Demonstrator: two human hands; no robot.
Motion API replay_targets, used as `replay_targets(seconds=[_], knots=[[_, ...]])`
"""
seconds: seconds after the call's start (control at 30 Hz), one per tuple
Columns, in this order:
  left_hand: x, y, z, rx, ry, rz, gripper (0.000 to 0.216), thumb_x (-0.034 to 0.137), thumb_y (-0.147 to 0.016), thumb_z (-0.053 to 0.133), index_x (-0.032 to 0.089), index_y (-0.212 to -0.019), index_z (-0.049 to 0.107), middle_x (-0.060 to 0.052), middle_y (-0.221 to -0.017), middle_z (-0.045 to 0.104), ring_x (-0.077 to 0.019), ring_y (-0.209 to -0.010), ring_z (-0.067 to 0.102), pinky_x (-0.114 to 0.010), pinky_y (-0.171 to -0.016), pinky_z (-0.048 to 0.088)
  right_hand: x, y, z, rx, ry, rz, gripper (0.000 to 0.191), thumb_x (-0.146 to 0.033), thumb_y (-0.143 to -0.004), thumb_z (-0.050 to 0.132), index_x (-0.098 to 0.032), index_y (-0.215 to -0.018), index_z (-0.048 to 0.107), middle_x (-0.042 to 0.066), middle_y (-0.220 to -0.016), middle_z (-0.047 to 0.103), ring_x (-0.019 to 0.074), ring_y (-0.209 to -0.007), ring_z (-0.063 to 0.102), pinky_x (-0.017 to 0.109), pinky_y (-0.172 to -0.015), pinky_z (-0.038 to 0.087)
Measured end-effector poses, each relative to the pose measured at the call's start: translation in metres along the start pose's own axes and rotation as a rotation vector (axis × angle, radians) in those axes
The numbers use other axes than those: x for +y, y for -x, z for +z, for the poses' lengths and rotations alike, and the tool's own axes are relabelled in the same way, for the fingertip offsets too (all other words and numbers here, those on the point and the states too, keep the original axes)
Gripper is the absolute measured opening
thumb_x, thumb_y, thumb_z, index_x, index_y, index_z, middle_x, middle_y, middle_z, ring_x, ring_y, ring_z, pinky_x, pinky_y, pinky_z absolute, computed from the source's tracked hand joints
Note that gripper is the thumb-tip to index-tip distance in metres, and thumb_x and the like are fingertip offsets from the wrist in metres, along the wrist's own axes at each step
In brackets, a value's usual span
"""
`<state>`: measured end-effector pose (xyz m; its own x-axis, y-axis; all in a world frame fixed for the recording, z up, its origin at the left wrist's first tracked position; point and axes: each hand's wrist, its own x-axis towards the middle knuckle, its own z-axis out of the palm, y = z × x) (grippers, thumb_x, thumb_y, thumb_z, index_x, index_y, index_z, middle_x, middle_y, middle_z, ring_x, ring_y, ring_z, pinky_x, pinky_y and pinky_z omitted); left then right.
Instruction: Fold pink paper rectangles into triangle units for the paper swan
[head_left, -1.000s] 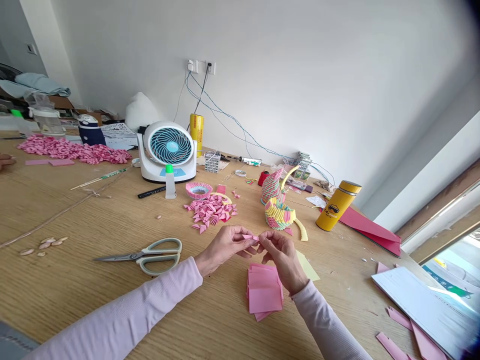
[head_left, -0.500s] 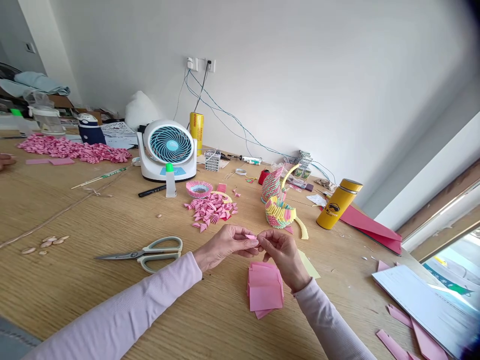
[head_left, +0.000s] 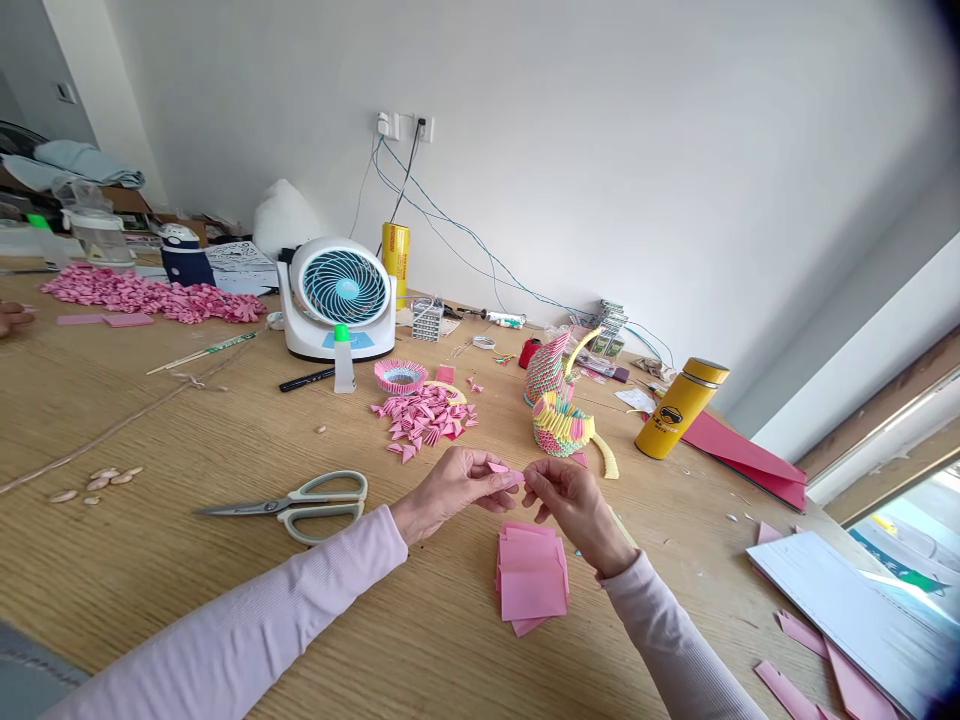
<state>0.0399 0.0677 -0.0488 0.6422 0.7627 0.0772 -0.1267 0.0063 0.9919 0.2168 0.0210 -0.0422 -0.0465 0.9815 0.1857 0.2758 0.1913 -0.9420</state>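
Lower centre: left hand point(head_left: 450, 490) and right hand point(head_left: 576, 507) pinch the ends of a small pink folded paper strip point(head_left: 500, 468), steadying it above stacked pink paper slips point(head_left: 531, 582).

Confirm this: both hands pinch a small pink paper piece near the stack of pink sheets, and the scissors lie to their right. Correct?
No. The head view shows the scissors lying left of the hands, not right. The rest holds: left hand and right hand pinch the small pink paper piece near the stack of pink sheets.
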Motion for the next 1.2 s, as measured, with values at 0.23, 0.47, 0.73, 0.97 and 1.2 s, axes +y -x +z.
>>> replay_targets(seconds=[0.23, 0.47, 0.73, 0.97, 1.2], knots=[[-0.004, -0.002, -0.002, 0.023, -0.009, 0.005, 0.031, 0.039, -0.072, 0.073, 0.012, -0.086, 0.071, -0.007, -0.078, 0.070, -0.0137, -0.067, 0.065, -0.025, -0.065, 0.052, -0.001, -0.001, -0.002, -0.043, -0.016, 0.022, 0.039, -0.054, -0.080, 0.056, -0.016, -0.077, 0.063, 0.003, -0.065, 0.060, 0.0153, -0.062, 0.060, 0.022, -0.046, 0.050], [-0.008, -0.003, 0.000, -0.003, 0.039, 0.004, 0.032, 0.039, -0.071, 0.074, 0.011, -0.085, 0.069, -0.008, -0.078, 0.072, -0.0168, -0.072, 0.068, -0.028, -0.069, 0.053, 0.002, -0.001, -0.001, -0.038, 0.085, 0.006, 0.033, -0.048, -0.080, 0.061, -0.016, -0.076, 0.061, 0.001, -0.060, 0.059, 0.0133, -0.055, 0.057, 0.023, -0.046, 0.050], [-0.004, -0.001, -0.001, -0.003, 0.088, -0.033, 0.035, 0.037, -0.070, 0.075, 0.011, -0.091, 0.066, -0.010, -0.088, 0.072, -0.0193, -0.081, 0.069, -0.027, -0.069, 0.052, -0.002, 0.001, 0.002, -0.001, 0.108, -0.048, 0.030, -0.048, -0.083, 0.058, -0.017, -0.082, 0.059, 0.001, -0.066, 0.058, 0.0141, -0.060, 0.057, 0.022, -0.046, 0.048], [-0.008, -0.003, -0.003, 0.012, 0.068, -0.043, 0.036, 0.038, -0.068, 0.077, 0.010, -0.089, 0.067, -0.010, -0.085, 0.071, -0.0199, -0.076, 0.069, -0.027, -0.064, 0.052, 0.004, 0.003, 0.006, 0.091, 0.411, -0.230, 0.020, -0.038, -0.085, 0.059, -0.018, -0.083, 0.063, 0.003, -0.070, 0.065, 0.0151, -0.061, 0.060, 0.022, -0.047, 0.046], [-0.009, -0.001, -0.006, 0.016, 0.138, -0.008, 0.030, 0.035, -0.075, 0.072, 0.013, -0.094, 0.066, -0.009, -0.089, 0.072, -0.0183, -0.084, 0.068, -0.024, -0.067, 0.051, 0.008, 0.001, 0.007, 0.060, 0.188, -0.104, 0.030, -0.044, -0.088, 0.053, -0.016, -0.082, 0.063, 0.004, -0.065, 0.063, 0.0167, -0.060, 0.064, 0.023, -0.048, 0.052]])
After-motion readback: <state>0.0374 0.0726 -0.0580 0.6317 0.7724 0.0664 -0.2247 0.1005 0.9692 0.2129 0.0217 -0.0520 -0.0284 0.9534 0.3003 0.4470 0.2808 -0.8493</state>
